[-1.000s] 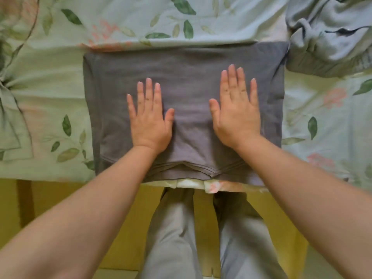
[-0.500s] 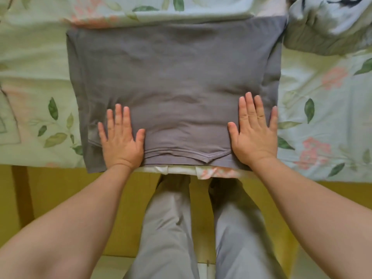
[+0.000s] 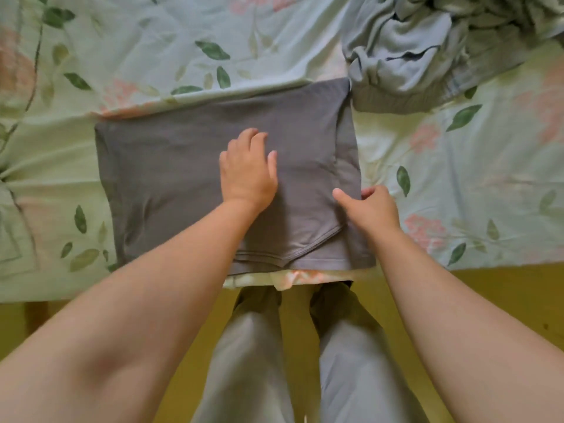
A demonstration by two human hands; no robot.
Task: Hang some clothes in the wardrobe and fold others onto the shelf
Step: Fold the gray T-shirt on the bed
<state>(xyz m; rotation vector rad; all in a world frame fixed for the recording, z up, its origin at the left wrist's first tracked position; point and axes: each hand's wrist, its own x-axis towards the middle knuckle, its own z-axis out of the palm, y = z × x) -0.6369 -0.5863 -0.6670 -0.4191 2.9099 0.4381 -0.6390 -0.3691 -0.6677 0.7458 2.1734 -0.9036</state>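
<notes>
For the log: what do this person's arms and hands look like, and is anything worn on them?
Left arm and right arm are bare, with no sleeve in view. Left hand and right hand show no glove, ring, watch or bracelet. Pale grey trousers show below.

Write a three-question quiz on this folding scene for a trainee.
1. True or false: the grey shirt lies on the floor.
2. The left hand rests on the shirt's middle. The right hand: A) pinches the shirt's right edge; B) hangs idle; C) holds a hanger.
3. Fill in: the crumpled blue garment lies past the shirt's far ____ corner.
Key: 1 false, it lies on the floral sheet; 2 A; 3 right.
</notes>
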